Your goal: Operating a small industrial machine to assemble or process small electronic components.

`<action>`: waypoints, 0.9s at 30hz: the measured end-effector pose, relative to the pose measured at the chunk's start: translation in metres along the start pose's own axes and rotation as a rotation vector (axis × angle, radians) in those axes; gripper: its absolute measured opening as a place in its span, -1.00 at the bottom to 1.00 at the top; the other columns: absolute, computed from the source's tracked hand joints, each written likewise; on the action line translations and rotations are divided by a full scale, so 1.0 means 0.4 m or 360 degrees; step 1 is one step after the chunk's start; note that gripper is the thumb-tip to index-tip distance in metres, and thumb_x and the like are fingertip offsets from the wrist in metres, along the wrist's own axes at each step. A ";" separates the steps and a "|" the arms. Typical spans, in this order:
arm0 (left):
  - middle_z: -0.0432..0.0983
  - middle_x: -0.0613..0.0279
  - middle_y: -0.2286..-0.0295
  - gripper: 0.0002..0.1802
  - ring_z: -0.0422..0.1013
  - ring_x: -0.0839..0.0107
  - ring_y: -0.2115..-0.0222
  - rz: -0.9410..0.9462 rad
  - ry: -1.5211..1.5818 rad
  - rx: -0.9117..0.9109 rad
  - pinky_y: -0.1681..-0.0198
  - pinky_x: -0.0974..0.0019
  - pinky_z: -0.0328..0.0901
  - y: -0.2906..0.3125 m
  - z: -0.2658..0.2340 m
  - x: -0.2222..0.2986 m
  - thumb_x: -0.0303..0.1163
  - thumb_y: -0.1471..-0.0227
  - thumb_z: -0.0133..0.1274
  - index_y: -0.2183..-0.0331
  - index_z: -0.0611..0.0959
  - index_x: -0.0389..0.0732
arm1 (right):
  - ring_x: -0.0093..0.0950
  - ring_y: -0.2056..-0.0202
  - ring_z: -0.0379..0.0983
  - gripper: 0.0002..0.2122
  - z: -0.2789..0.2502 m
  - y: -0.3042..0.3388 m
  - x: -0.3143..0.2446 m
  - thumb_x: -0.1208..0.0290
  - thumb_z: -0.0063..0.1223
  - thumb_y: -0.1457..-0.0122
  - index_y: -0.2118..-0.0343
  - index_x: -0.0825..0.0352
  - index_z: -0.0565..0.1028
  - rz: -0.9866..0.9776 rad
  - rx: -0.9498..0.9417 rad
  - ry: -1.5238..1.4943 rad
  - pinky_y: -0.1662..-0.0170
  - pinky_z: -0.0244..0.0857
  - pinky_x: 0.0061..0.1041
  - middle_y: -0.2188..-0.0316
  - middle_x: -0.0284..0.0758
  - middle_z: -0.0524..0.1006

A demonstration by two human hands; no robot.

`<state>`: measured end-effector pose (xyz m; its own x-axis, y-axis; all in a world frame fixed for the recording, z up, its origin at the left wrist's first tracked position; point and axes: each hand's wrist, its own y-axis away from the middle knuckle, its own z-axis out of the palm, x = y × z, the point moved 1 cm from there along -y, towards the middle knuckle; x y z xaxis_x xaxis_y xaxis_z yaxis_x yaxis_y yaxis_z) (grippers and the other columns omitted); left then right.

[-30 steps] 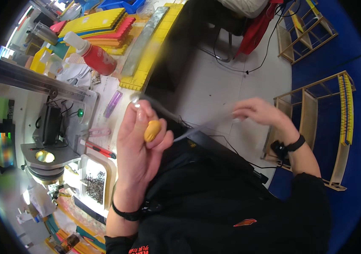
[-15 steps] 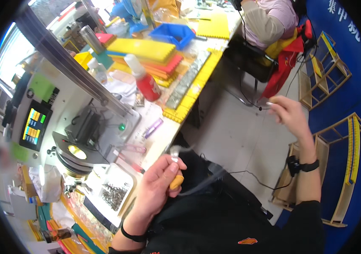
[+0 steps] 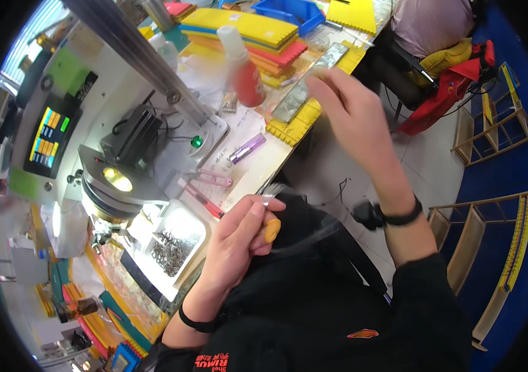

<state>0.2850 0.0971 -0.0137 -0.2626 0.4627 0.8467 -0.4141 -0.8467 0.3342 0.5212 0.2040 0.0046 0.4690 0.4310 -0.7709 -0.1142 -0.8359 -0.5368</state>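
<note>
My left hand (image 3: 234, 234) is in front of my dark shirt, thumb and fingers pinched on a small silvery piece (image 3: 268, 201) whose end looks like fine strands. One finger of that hand wears a yellow finger cot (image 3: 272, 230). Faint pale strands trail from it across the shirt, too blurred to name. My right hand (image 3: 356, 121) is raised at the table's right edge, its fingertips closed together in front of a grey strip (image 3: 290, 106) that lies on a yellow scalloped foam board (image 3: 294, 131). Whether anything is between those fingertips cannot be made out.
A lit machine (image 3: 115, 180) with a screen stands at left. Before it sits a white tray (image 3: 197, 224) of small dark metal parts. A red bottle (image 3: 248, 80), purple tube (image 3: 247, 148), red-handled tool (image 3: 205, 201) and stacked foam boards (image 3: 239, 28) lie around. Another person sits at the far right.
My right hand has swung left and up from over the floor to the table's edge by the grey strip. My left hand keeps its pinch. The view has shifted.
</note>
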 end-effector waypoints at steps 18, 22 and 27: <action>0.37 0.42 0.50 -0.66 0.18 0.67 0.55 0.0081 -0.0574 0.0057 0.46 0.50 0.18 -0.054 0.031 -0.093 -0.24 -0.52 -0.20 0.21 0.56 -0.24 | -0.80 0.44 0.34 -0.80 0.044 0.364 -0.035 0.36 0.21 -0.38 0.11 0.40 0.66 0.1524 -0.0299 -0.1532 0.45 0.12 -0.75 0.32 -0.44 0.62; 0.36 0.43 0.51 -0.65 0.22 0.67 0.55 0.0221 -0.0715 0.0244 0.46 0.49 0.20 -0.053 0.041 -0.087 -0.24 -0.52 -0.20 0.22 0.57 -0.26 | -0.83 0.45 0.32 -0.83 0.044 0.355 -0.039 0.35 0.28 -0.33 0.18 0.35 0.69 0.1523 -0.0323 -0.1453 0.46 0.13 -0.77 0.36 -0.52 0.59; 0.40 0.42 0.46 -0.63 0.16 0.73 0.57 0.0246 -0.0488 0.0174 0.49 0.57 0.18 -0.053 0.026 -0.102 -0.18 -0.53 -0.21 0.17 0.57 -0.25 | -0.82 0.48 0.30 -0.84 0.048 0.350 -0.043 0.34 0.28 -0.33 0.21 0.33 0.68 0.1487 -0.0287 -0.1446 0.49 0.12 -0.77 0.37 -0.52 0.59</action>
<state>0.3137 0.0934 -0.0510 -0.0344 0.2405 0.9700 -0.2896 -0.9314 0.2207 0.4803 0.0860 -0.0640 -0.4832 -0.3165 -0.8163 0.0785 -0.9443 0.3196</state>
